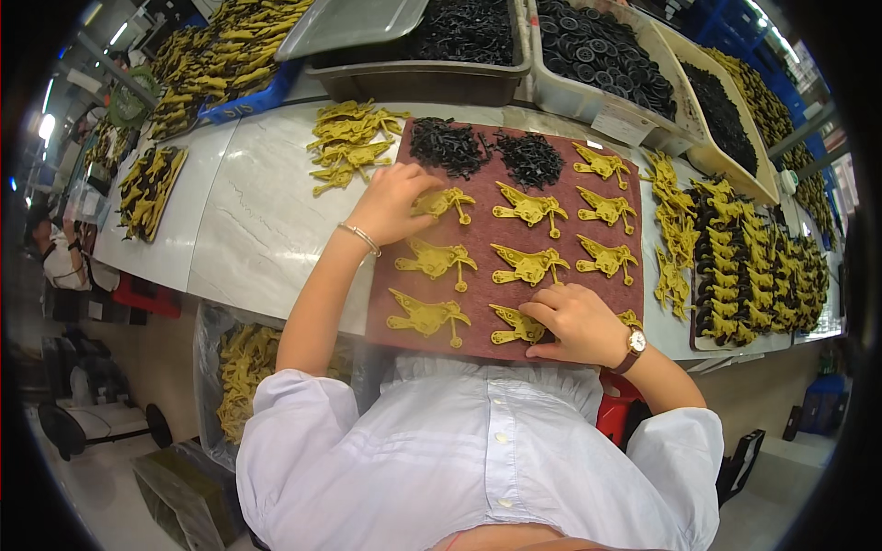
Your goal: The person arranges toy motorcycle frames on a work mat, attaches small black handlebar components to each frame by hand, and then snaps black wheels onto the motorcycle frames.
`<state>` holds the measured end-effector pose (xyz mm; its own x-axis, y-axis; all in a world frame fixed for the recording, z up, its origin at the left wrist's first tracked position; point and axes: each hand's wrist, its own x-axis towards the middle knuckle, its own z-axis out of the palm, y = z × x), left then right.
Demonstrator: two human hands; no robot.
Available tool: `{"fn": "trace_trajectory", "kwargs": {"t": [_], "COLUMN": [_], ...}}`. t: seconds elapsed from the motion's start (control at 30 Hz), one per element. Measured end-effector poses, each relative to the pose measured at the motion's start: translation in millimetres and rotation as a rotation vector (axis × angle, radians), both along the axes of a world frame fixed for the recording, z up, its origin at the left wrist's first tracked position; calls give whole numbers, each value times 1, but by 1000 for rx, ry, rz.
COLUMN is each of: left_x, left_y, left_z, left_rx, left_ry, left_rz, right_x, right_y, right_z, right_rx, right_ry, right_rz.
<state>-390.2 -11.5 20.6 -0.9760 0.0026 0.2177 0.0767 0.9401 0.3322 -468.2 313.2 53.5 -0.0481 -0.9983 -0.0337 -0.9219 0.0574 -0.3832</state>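
Note:
Several yellow plastic parts, each with a pointed end and a thin arm ending in a small ring, lie in rows on a dark red mat. My left hand, a bangle at its wrist, has its fingers closed on the left end of a yellow plastic part in the mat's left column. Near the front edge, my right hand pinches another yellow plastic part in the middle column; its fingertips hide some of it. Two heaps of small black pieces sit at the mat's far side.
Loose yellow parts are piled left of the mat, more to its right. Rows of yellow-and-black assemblies stand at the right. Bins of black pieces and black wheels line the back. A bag of yellow parts is below.

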Motion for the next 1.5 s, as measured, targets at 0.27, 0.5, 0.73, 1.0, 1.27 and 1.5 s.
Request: {"fn": "trace_trajectory", "kwargs": {"t": [0.27,0.5,0.73,1.0,1.27,1.5], "left_x": [7,5,6,7,8,6], "left_y": [-38,-42,-40,-28,-27,-27], "left_z": [-6,-21,-22,-18,-20,-21], "left_rx": [565,354,331,206,222,199], "left_ry": [49,42,78,107,65,108], "left_rz": [-25,-82,-70,10,37,19], "right_x": [-94,-142,-155,-157,-146,-152], "right_y": [-126,-226,-235,-221,-211,-213], "right_z": [32,-26,-25,-35,-42,-49], "right_rx": [-315,-80,-34,-179,-355,-404], "right_ry": [-69,107,-24,-172,-284,-415], "right_rz": [-40,-113,-116,-219,-372,-380]}}
